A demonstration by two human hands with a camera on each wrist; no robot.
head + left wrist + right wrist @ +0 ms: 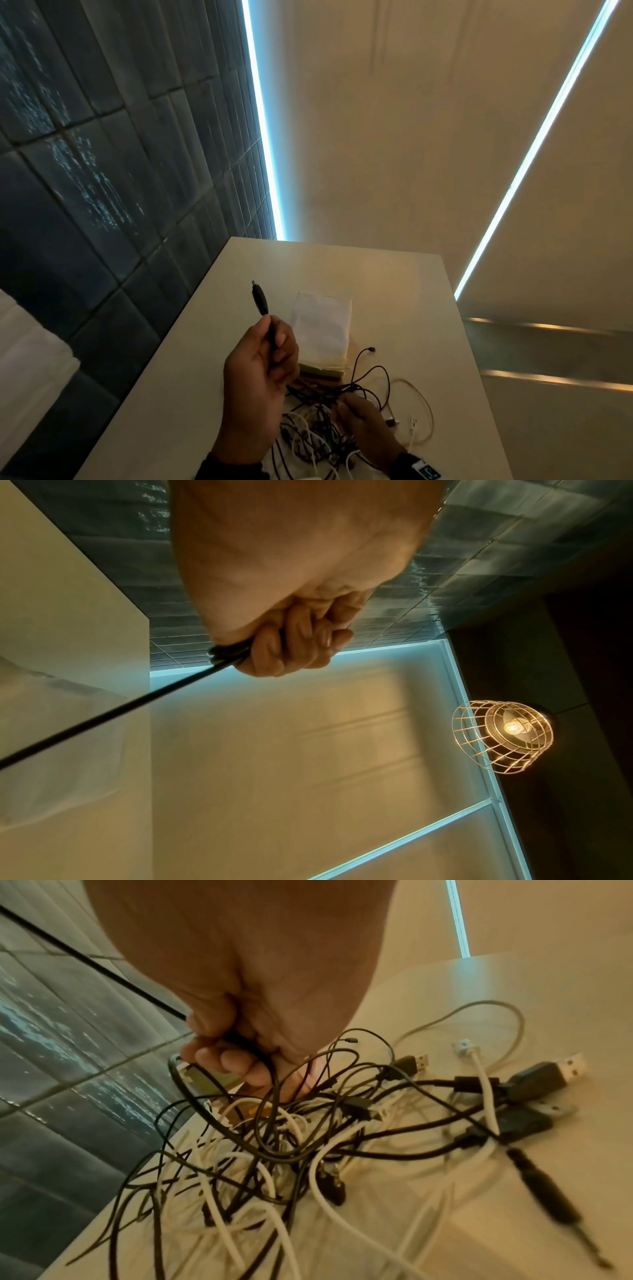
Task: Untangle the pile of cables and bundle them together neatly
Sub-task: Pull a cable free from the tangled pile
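Note:
A tangled pile of black and white cables [318, 431] lies on the white table [394, 301] near its front edge. My left hand [274, 337] is raised above the pile, its fingers [301, 647] curled round a black cable [103, 715] whose plug [259, 298] sticks up past the thumb. From that hand the cable runs taut down towards the pile. My right hand [342, 409] sits low on the pile, and its fingers [226, 1056] grip a black cable [85, 958] where it enters the tangle [301, 1137].
A folded white cloth on a stack of flat pads [323, 329] lies just behind the pile. USB plugs [548, 1073] and a black audio jack [548, 1191] lie at the pile's right side. A dark tiled wall [102, 171] runs along the table's left. A wire-cage lamp [503, 737] hangs overhead.

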